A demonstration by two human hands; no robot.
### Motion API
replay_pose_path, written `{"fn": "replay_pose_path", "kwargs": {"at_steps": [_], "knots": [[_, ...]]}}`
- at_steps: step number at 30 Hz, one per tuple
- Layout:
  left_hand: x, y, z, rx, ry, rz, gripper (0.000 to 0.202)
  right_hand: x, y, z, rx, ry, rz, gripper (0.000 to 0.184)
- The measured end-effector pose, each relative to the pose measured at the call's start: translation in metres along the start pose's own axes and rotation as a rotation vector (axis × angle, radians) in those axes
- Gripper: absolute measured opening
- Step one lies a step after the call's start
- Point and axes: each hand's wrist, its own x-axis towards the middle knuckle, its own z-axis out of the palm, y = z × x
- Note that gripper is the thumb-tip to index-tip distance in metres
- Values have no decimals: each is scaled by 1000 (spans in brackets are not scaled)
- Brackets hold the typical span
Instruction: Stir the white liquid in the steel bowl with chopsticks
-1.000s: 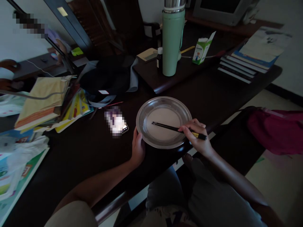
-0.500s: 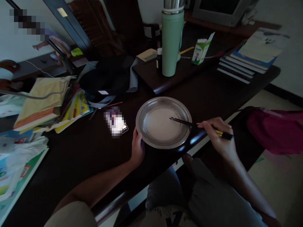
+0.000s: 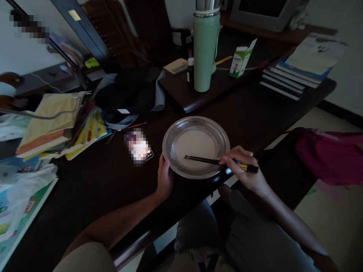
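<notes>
A round metal basin [image 3: 170, 162] stands on the dark table near its front edge, with a pale, milky substance [image 3: 195, 142] in its bottom. My left hand [image 3: 165, 177] grips the basin's near-left rim, thumb on the rim and the other fingers partly hidden under it. My right hand [image 3: 244, 166] is closed around a pair of black chopsticks [image 3: 204, 160] with yellow-marked upper ends. Their tips lie in the pale substance, left of the basin's middle, and the pair is held close together.
Left of the basin lies a lit phone [image 3: 138, 147]. Behind stand a green thermos [image 3: 206, 53], a small dark bottle [image 3: 190, 71] and a green-white box [image 3: 239, 62]. Book stacks [image 3: 300, 71] and a black bag [image 3: 127, 90] flank them. A magenta bag [image 3: 331, 156] is at right.
My right hand and the chopsticks have moved left and slightly toward me, sweeping the tips across the pale substance. My left hand and the basin have stayed in place.
</notes>
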Motion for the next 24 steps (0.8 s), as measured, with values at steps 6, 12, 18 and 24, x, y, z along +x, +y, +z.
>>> {"fn": "replay_pose_path", "kwargs": {"at_steps": [6,12,18,24], "knots": [[1,-3,-1,29,-14,31,49,15,13,20,-89,108,-8,30],[0,-1,0,-11,8,10,48,14,13,3,-172,228,0,26],[1,-3,-1,-2,7,22,50,1,7,-29,-93,253,76,26],[1,-3,-1,-3,2,16,50,-7,0,-37,-32,128,86,28]]}}
